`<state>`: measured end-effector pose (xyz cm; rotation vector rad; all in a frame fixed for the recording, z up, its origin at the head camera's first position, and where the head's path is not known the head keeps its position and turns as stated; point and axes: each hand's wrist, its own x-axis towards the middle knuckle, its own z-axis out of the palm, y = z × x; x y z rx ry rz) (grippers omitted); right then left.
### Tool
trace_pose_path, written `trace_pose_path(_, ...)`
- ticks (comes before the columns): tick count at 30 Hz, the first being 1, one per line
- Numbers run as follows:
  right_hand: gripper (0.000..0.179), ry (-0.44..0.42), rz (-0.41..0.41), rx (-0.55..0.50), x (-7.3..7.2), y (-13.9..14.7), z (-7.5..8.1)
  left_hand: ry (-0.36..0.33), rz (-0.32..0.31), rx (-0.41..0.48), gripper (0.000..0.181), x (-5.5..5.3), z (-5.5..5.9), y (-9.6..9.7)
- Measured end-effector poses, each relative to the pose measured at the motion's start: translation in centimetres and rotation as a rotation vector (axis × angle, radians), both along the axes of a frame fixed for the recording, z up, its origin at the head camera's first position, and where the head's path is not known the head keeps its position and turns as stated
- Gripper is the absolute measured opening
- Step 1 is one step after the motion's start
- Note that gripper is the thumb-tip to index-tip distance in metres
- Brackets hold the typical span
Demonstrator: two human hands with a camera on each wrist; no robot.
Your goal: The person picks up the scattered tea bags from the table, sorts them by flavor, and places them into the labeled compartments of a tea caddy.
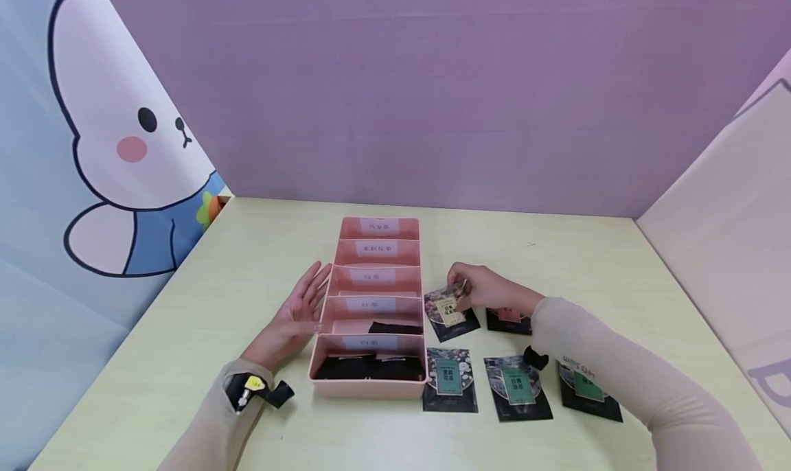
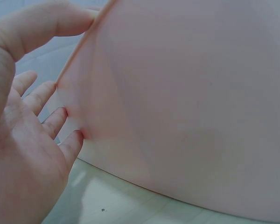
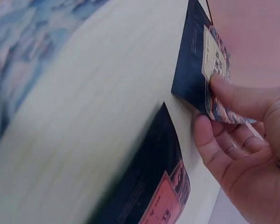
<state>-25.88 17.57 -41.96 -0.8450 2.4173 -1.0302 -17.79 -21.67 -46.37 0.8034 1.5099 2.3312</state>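
A long pink box (image 1: 368, 388) with several labelled compartments stands on the table. At its left side is my left hand (image 1: 296, 316), fingers straight; in the left wrist view the fingertips touch the outer wall (image 2: 186, 112) and the thumb lies at the rim. To the right of the box, my right hand (image 1: 488, 288) pinches a dark tea sachet (image 1: 451, 325) with a cream label between thumb and fingers. The right wrist view shows the thumb across the face of this sachet (image 3: 189, 70), fingers behind it. Dark sachets (image 1: 398, 369) lie in the nearest compartment, another (image 1: 395, 328) in the one behind.
Three sachets with green labels, one (image 1: 450, 382) beside the box, one (image 1: 518, 388) in the middle and one (image 1: 590, 392) partly under the right sleeve, lie on the table (image 1: 346, 433). A red-labelled sachet (image 1: 508, 321) sits partly behind the right wrist. A purple backdrop (image 1: 432, 100) rises behind.
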Motion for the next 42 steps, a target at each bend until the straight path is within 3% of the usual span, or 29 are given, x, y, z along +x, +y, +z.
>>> trace_pose_path(9,0.033,-0.11,-0.093,-0.03,-0.5,0.7,0.3,-0.032,-0.001,0.0,0.105,0.1,0.2,0.0)
trace_pose_path(17,0.032,-0.136,-0.098,-0.069,-0.4,1.3,1.0,-0.028,0.0,-0.005,0.105,0.1,0.2,0.0)
trace_pose_path(27,0.028,-0.13,-0.132,-0.098,-0.5,1.8,2.1,-0.017,-0.003,0.001,0.105,0.2,0.3,0.1)
trace_pose_path(35,0.019,-0.092,-0.161,-0.088,-0.6,1.8,3.4,0.054,-0.046,0.092,0.105,-0.1,-0.4,0.1)
trace_pose_path(42,0.021,-0.062,-0.194,-0.099,-1.4,2.3,4.5,0.052,-0.046,0.096,0.104,-0.1,-0.4,0.1)
